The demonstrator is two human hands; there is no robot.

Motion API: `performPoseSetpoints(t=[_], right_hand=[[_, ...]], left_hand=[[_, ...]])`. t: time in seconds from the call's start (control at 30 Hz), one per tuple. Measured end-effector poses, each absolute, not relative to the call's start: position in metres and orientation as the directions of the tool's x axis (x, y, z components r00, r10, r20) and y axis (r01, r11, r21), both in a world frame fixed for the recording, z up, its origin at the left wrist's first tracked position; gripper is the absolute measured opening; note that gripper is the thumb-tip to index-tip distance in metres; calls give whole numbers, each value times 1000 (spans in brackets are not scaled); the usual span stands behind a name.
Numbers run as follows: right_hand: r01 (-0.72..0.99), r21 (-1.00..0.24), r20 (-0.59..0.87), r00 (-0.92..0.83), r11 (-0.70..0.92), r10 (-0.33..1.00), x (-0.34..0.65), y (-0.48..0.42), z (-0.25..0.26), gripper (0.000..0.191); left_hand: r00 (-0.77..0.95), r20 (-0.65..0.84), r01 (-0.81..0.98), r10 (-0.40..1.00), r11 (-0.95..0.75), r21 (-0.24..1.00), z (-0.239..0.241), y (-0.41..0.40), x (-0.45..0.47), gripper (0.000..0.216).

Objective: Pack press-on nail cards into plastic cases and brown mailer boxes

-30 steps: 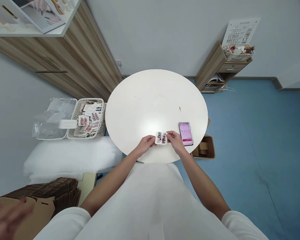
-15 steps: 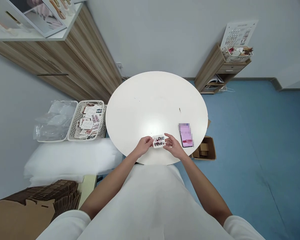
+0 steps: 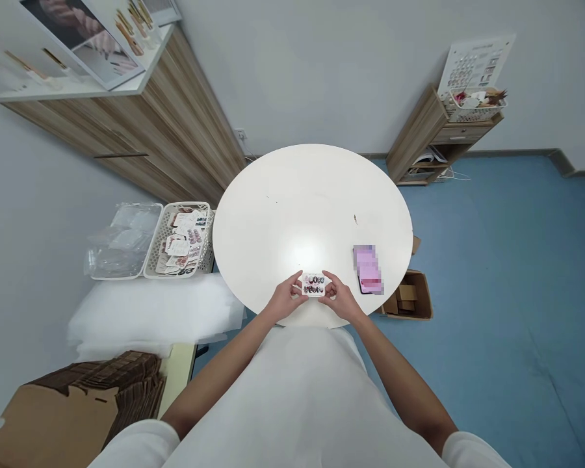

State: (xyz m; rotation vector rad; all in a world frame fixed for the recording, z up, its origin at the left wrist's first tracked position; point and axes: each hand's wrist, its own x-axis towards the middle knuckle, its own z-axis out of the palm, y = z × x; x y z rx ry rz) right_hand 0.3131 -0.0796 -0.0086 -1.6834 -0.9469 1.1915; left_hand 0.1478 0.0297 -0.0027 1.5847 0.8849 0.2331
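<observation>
**White card gripped at both short sides, near the counter's edge**

Two rows of small dark and pink nail-shaped pieces are carried on the card, which is held over the near part of the counter. Its left side is gripped by the fingers of the left hand, its right side by those of the right hand. Whether it is lifted or rested on the surface cannot be told from above.

Because the card is pinched only at its sides, it could be bowed by too hard an inward squeeze, and pieces might be worked loose. If one side were released while the other was weakly held, the card could be tipped; with the rim so near, it might be lost to the floor. The phone, laid near the right hand, could be knocked by a wide outward sweep. Were the card dropped among the similar ones in the basket beyond the counter's left side, it could be hard to pick out.
</observation>
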Motion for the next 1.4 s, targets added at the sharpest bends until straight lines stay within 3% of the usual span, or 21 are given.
performPoseSetpoints(t=[0.27, 0.77, 1.13, 1.4], right_hand=[[115, -919, -351, 201, -378, 915, 307, -81, -28, 71], [328, -875, -395, -57, -356, 917, 267, -15, -37, 66], [407, -819, -407, 86, -405, 909, 191, 72, -50, 64], [406, -739, -476, 251, -538, 843, 144, 144, -59, 60]], left_hand=[[683, -294, 494, 669, -127, 860, -15, 22, 140, 68], [436, -336, 552, 835, 47, 833, -32, 36, 80, 65], [406, -358, 573, 841, 71, 817, -52, 124, 28, 63], [402, -409, 602, 819, 101, 792, -75, 180, 0, 62]])
